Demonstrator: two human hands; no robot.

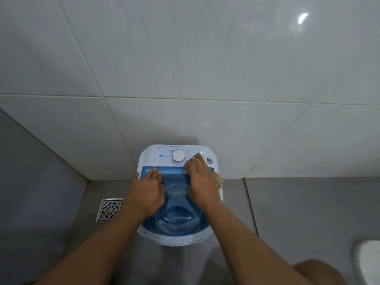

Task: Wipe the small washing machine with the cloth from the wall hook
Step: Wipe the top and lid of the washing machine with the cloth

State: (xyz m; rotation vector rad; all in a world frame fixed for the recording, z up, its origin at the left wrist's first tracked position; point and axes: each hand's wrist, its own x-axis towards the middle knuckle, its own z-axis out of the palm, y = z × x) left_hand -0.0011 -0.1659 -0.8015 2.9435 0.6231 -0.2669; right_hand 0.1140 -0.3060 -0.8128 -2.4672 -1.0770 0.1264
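Note:
A small white washing machine [150,155] with a see-through blue lid [176,221] stands on the floor against the tiled wall. Its white control panel carries a round dial [178,156]. My left hand [147,191] lies flat on the lid's left side, fingers spread, thumb over the machine's left edge. My right hand [202,182] presses a tan cloth [218,178] against the machine's top right, at the seam between lid and control panel. Most of the cloth is hidden under that hand; a corner shows by the dial and a frayed edge hangs over the right rim.
A metal floor drain [110,209] sits in the grey floor left of the machine. A small round fitting [209,160] is on the machine's right rear corner. A white object [369,260] shows at the lower right edge, with my knee [316,272] beside it.

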